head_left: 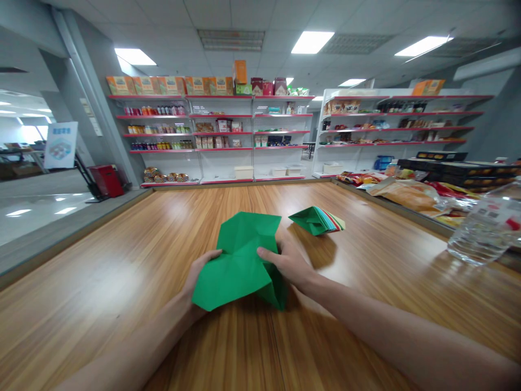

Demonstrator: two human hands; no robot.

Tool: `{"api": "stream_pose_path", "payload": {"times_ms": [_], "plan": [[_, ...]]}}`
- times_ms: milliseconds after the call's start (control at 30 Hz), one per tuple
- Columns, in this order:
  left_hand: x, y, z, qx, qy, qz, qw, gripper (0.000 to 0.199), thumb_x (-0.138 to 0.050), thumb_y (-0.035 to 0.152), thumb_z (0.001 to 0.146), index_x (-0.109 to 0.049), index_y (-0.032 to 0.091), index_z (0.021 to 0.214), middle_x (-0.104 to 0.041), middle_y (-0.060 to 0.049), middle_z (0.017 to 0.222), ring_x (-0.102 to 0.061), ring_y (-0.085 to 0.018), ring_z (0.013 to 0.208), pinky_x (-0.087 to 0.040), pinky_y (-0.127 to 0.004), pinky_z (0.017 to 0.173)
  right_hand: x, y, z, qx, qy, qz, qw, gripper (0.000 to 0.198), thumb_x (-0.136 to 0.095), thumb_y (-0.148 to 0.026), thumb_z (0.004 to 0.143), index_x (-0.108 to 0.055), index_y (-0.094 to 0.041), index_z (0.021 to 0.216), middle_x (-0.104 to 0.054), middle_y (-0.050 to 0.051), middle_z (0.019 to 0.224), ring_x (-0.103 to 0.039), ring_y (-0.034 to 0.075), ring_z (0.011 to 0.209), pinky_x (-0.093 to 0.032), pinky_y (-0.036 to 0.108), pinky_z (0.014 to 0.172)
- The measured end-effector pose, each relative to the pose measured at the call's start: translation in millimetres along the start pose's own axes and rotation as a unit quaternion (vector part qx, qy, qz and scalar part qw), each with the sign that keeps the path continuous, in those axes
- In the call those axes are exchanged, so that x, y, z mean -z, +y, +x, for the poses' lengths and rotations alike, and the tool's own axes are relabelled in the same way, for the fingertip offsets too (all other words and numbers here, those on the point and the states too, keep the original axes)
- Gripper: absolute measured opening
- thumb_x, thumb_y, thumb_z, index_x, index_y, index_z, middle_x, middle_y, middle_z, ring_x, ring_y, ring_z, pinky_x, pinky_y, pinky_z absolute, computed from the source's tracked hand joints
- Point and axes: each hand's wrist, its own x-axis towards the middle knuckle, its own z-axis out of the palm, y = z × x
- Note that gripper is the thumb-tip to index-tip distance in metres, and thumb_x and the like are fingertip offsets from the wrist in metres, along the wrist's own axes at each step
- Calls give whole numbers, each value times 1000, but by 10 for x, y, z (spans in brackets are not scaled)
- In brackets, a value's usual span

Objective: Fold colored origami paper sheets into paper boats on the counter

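A creased sheet of green paper is held up over the wooden table, partly unfolded, with a folded flap hanging at its lower right. My left hand grips its left edge, thumb on top and the other fingers hidden beneath. On the right side, my right hand pinches the paper with the thumb pressed on its upper face and the fingers behind. Just beyond my right hand lies a nested stack of folded papers, green in front with blue, white, red and yellow layers behind.
The wood-grain table has a raised edge. At the right stand a clear plastic bottle, snack packets and stacked black boxes. Shelves of goods line the back, and a signboard stands at the left.
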Motion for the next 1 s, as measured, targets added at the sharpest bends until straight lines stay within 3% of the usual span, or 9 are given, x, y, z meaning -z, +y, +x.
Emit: {"api": "stream_pose_path", "payload": {"times_ms": [67,167,267,467,567,667,767,900,1000], "plan": [[-6,17,5,40,-50,-19,998,25,-56,25,80,-67,8,96,-73,-13,81,-71,-27,73,-56,-38,72,3,-49,7,-2,5,76,997,38,-70,-43,73,-67,-15,98,-71,8,90,-65,25,91,-50,40,82],[-24,22,-6,39,-103,-31,993,33,-58,23,81,-63,7,110,-72,-15,99,-70,-28,85,-54,-40,83,-5,-127,-19,-24,-13,189,982,40,-74,-39,70,-66,-15,101,-71,9,96,-66,25,91,-50,42,85],[-37,27,-65,53,-127,-40,990,38,-59,25,81,-62,6,113,-71,-17,103,-69,-30,90,-51,-43,89,-20,-184,-69,-50,-34,257,964,39,-75,-35,70,-65,-16,102,-71,10,100,-67,24,87,-52,42,84],[-12,29,-222,142,-193,-91,967,48,-60,25,74,-59,1,117,-71,-19,102,-65,-35,100,-47,-47,93,-59,-232,-131,-54,-102,312,943,36,-74,-29,70,-64,-15,102,-71,11,98,-68,25,84,-55,42,78],[-23,7,-194,97,-154,-75,980,46,-62,23,74,-60,4,116,-71,-17,103,-66,-34,98,-48,-47,92,-66,-190,-103,-36,-86,303,949,35,-71,-30,74,-62,-17,104,-70,10,103,-67,25,88,-53,45,82],[-47,-11,-107,-4,-104,-44,994,49,-68,21,73,-58,8,119,-69,-16,108,-66,-31,98,-51,-43,90,-70,-122,-59,15,-20,252,968,36,-71,-31,74,-60,-19,106,-69,9,106,-66,25,93,-50,45,88],[-50,-21,-38,-85,-92,-24,992,55,-72,20,72,-55,13,123,-68,-13,111,-66,-27,98,-52,-39,88,-91,-72,-42,47,44,165,984,39,-69,-31,75,-59,-21,111,-68,8,107,-64,25,97,-49,44,91],[-25,-58,0,-126,-61,20,990,63,-75,20,69,-50,20,127,-69,-10,108,-69,-24,89,-55,-37,78,-108,30,-33,37,73,60,995,35,-64,-31,78,-59,-21,111,-67,8,109,-63,23,97,-50,42,88],[-6,-101,33,-198,-5,87,976,58,-77,21,64,-56,18,118,-70,-9,105,-68,-24,88,-55,-34,75,-73,156,-6,23,85,-42,995,37,-64,-30,77,-59,-18,111,-66,9,111,-62,24,98,-50,43,87]]}}
